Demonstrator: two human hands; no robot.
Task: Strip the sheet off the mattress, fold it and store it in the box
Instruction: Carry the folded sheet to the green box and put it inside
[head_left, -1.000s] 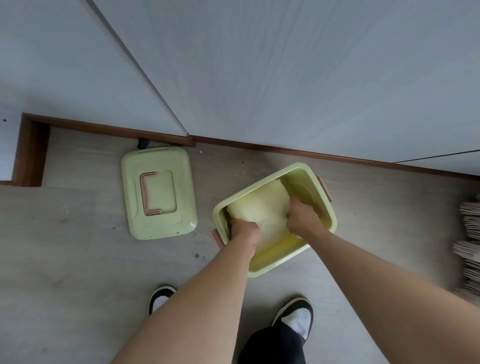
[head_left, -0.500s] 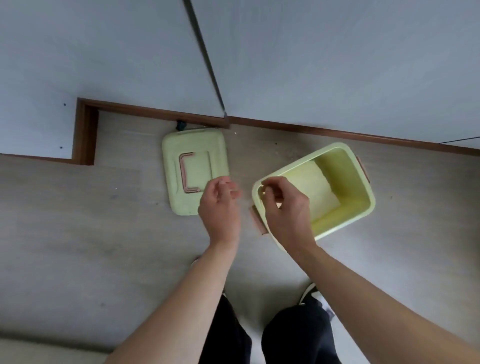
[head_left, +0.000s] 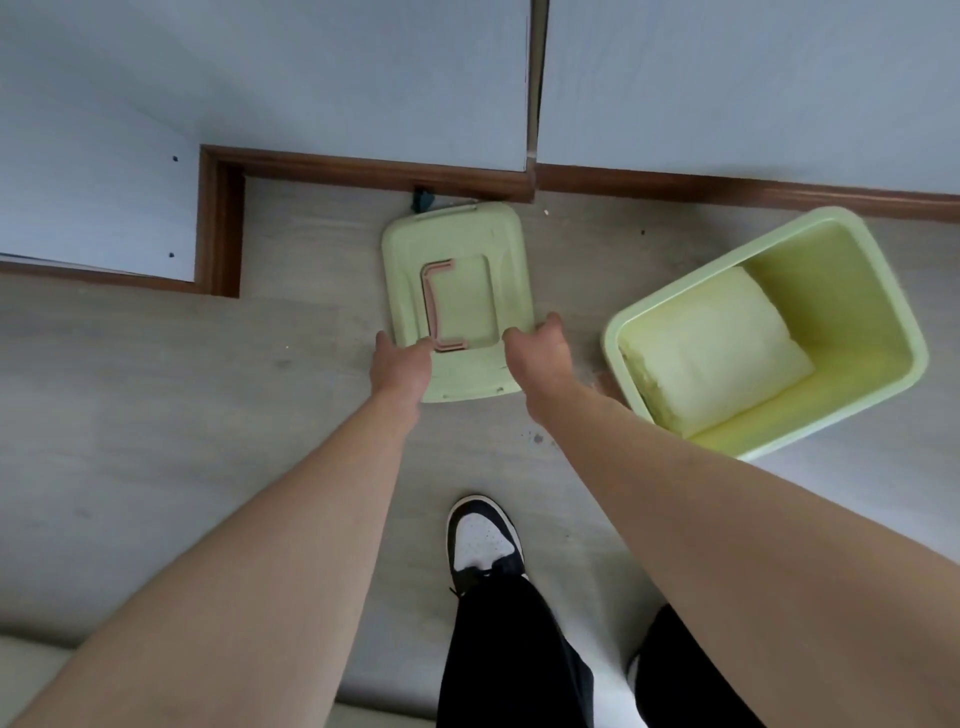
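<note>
Our left hand and right hand, fingers spread and holding nothing, reach the lid. At three o'clock, the sheet may bulge and block closing the box.

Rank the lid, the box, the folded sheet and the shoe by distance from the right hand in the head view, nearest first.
From the right hand:
1. Lid, touching its fingers, left.
2. Box, near rim just right.
3. Folded sheet, inside the box, further right.
4. Shoe, below, by the person.

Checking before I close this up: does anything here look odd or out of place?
Mostly fine. The folded sheet lies inside the open box, and both hands are at the lid on the floor. One oddity: a small dark teal scrap sits against the baseboard behind the lid.
</note>
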